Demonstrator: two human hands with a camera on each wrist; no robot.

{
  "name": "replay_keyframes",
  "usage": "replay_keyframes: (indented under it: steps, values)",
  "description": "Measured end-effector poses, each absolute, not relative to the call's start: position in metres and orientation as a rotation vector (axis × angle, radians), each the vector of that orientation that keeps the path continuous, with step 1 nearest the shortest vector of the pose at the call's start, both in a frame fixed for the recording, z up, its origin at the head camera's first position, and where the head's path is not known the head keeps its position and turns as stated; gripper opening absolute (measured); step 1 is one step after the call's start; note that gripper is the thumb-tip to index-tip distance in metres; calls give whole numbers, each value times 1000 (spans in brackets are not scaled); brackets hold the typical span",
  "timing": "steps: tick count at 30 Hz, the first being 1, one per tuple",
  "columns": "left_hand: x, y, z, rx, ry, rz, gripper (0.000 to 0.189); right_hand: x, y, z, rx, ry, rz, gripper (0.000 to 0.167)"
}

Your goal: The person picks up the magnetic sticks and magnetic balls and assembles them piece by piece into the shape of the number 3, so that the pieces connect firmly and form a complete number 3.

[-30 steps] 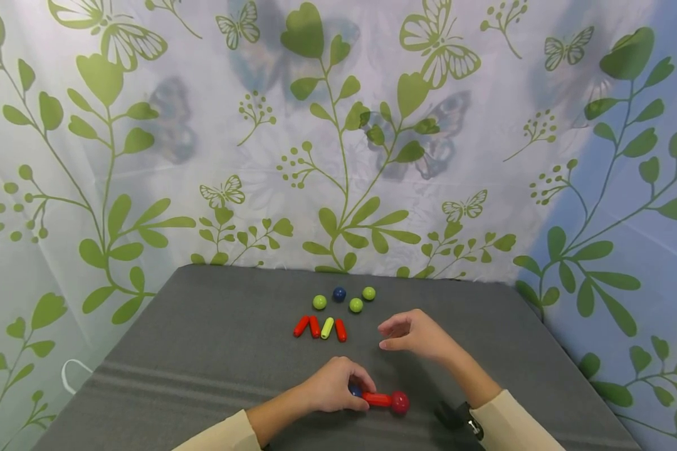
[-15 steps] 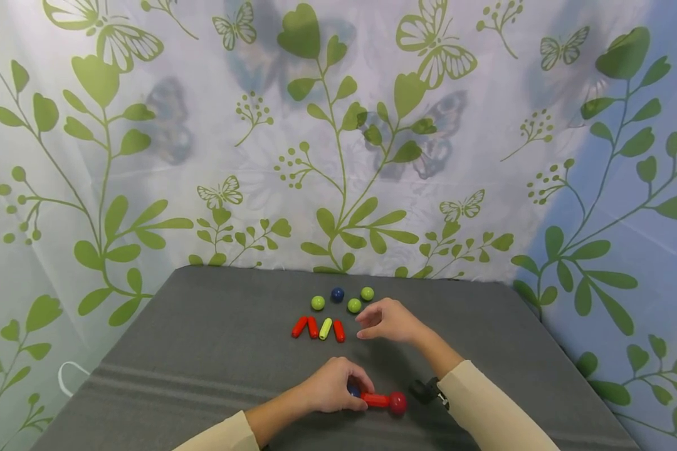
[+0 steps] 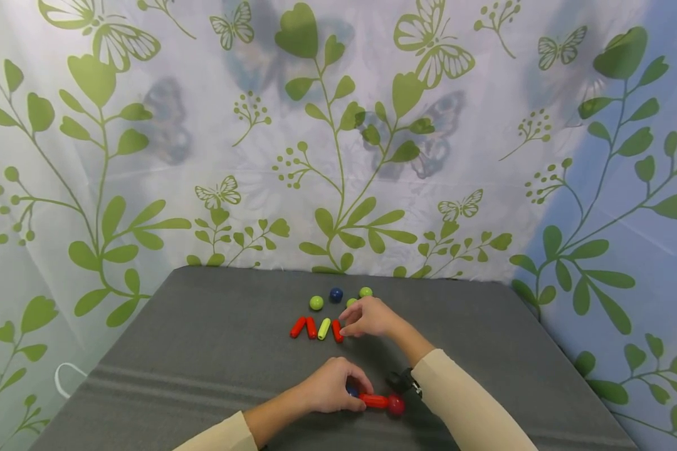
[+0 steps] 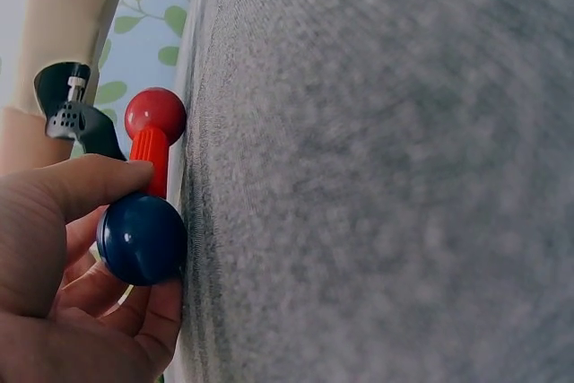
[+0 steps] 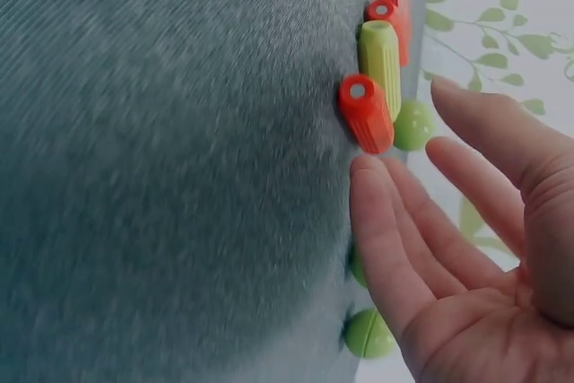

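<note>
My left hand [image 3: 333, 385] grips the blue ball [image 4: 142, 239] low on the table. A red ribbed rod [image 4: 151, 148] joins that ball to a red ball [image 4: 155, 117] at its other end. Over the middle of the table, my right hand [image 3: 369, 316] has its thumb and fingers spread, holding nothing. Its fingertips are close beside a loose red rod [image 5: 366, 118], the rightmost of a short row. A yellow-green rod [image 3: 324, 329] and two more red rods [image 3: 311, 328] make up the rest of that row.
Behind the rods sit a dark blue ball [image 3: 336, 294] and green balls [image 3: 316, 303], one partly hidden by my right hand. A grey cloth covers the table [image 3: 214, 338]. Patterned curtains [image 3: 259, 188] hang beyond its back and side edges.
My right hand has moved left across the table to the rightmost red rod. The left hand has kept its grip on the blue ball, nearly still.
</note>
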State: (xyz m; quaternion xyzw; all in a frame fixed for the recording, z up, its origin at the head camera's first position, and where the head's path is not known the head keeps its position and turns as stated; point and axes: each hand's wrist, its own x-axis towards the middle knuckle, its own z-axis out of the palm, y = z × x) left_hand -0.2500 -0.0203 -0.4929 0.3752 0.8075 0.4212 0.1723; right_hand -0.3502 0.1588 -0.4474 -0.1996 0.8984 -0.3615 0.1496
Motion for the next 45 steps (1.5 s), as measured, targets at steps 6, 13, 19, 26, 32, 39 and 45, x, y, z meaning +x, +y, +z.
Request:
replay_keyframes:
  steps: [6, 13, 19, 26, 32, 39, 45]
  values:
    - [-248, -21, -492, 1087, 2297, 1178, 16, -353, 147, -451, -497, 2539, -1084, 33]
    - [-239, -19, -479, 964, 2302, 1209, 16, -358, 138, -454, -422, 2494, -1142, 31]
    - [-239, -18, -480, 975, 2307, 1210, 16, -360, 135, -456, -362, 2463, -1179, 32]
    - [-240, -17, -480, 992, 2317, 1200, 17, -363, 133, -459, -320, 2440, -1218, 32]
    - [-239, -17, -477, 995, 2334, 1175, 17, -364, 132, -459, -315, 2443, -1235, 31]
    - [-240, -13, -478, 1065, 2363, 1141, 19, -362, 133, -457, -327, 2442, -1245, 30]
    - [-241, -4, -479, 1148, 2400, 1100, 20, -361, 138, -455, -340, 2422, -1258, 30]
